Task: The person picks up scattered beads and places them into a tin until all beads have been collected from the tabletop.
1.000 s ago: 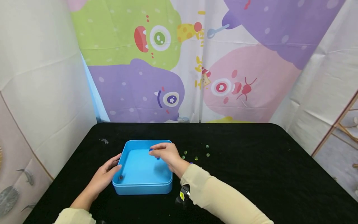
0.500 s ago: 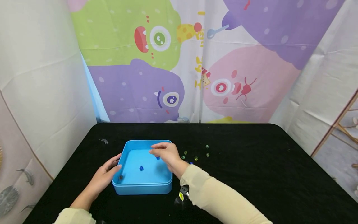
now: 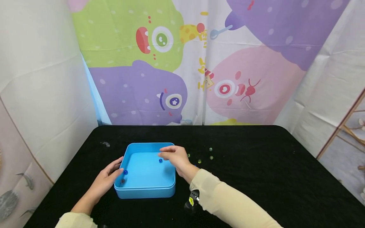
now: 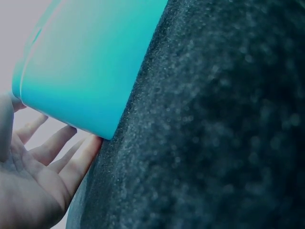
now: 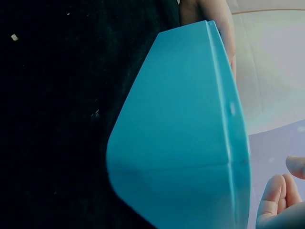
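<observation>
A curtain [image 3: 142,98] printed with cartoon creatures hangs behind a black-covered table [image 3: 256,164]. On the table, left of centre, sits a blue box [image 3: 145,191], upright and open at the top. The right hand [image 3: 176,159] is over the box's right side, thumb and fingertips apart with nothing between them. The left hand [image 3: 106,178] touches the box's left side, its thumb at the rim and its fingers spread against the outer wall. Inside the box, one blue marble [image 3: 160,161] lies below the right fingertips, a second blue marble [image 3: 125,172] is near the left thumb, and a dark marble [image 3: 122,181] lies by the near left corner. Several green marbles [image 3: 199,161] lie scattered on the table, right of the box.
</observation>
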`<state>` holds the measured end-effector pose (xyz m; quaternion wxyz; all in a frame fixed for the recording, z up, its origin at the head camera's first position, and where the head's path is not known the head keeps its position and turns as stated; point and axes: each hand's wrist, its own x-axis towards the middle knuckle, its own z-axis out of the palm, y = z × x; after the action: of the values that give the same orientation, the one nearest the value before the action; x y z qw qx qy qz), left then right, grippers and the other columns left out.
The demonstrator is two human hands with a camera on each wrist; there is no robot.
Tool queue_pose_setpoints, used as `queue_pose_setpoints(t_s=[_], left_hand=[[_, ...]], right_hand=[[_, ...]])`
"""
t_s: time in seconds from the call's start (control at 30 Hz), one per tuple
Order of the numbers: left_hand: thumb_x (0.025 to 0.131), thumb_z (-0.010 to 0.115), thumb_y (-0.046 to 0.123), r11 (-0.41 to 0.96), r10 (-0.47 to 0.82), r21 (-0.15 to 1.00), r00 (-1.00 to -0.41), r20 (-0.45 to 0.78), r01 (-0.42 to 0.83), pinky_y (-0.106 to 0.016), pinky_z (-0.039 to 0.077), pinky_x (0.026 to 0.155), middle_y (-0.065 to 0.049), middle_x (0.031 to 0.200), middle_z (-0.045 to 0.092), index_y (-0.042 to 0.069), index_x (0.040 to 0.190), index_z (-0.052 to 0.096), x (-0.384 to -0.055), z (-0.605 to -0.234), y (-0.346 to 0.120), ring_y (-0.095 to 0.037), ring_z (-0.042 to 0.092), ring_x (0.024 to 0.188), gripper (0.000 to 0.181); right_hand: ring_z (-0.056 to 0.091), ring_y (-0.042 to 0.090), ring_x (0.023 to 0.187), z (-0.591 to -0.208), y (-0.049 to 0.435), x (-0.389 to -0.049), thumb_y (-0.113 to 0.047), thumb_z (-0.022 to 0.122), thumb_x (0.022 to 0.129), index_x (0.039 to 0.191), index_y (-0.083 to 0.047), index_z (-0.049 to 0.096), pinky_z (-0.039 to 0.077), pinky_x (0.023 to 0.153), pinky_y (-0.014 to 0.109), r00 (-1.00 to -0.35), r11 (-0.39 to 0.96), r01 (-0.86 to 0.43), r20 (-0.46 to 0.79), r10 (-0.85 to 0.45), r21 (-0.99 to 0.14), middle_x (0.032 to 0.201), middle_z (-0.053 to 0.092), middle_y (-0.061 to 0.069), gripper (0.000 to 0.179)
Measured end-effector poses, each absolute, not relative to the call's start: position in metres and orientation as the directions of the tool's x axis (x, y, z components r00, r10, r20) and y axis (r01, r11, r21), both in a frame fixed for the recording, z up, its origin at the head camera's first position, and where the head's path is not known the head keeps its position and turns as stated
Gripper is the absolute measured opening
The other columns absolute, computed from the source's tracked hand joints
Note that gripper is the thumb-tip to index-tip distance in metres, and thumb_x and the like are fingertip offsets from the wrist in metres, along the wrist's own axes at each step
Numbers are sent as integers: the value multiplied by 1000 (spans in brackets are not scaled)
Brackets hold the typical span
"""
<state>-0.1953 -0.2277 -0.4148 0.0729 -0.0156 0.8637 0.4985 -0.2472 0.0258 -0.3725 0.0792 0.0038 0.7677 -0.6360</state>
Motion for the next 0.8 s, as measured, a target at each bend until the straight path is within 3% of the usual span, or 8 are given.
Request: queue_pose_setpoints(t_s=[0.47,0.8], left_hand=[[98,41,39,497,35,860,-988,-153,-116,-61,37,93,-27,143,27,12,149,19,-195,-415,-228,-48,31,126,61],[98,41,38,493,40,863,-987,-153,-114,-61,36,94,-28,144,26,12,149,19,-195,-415,-227,-48,29,127,61]], right_hand=[[61,18,82,-380,45,-247,-19,72,82,103,-6,69,48,86,41,-986,168,131,-147,-83,-977,93,65,2,25],[60,19,84,-386,62,-243,-19,71,82,104,-5,68,46,90,45,-984,128,139,-151,-94,-982,96,64,5,27]])
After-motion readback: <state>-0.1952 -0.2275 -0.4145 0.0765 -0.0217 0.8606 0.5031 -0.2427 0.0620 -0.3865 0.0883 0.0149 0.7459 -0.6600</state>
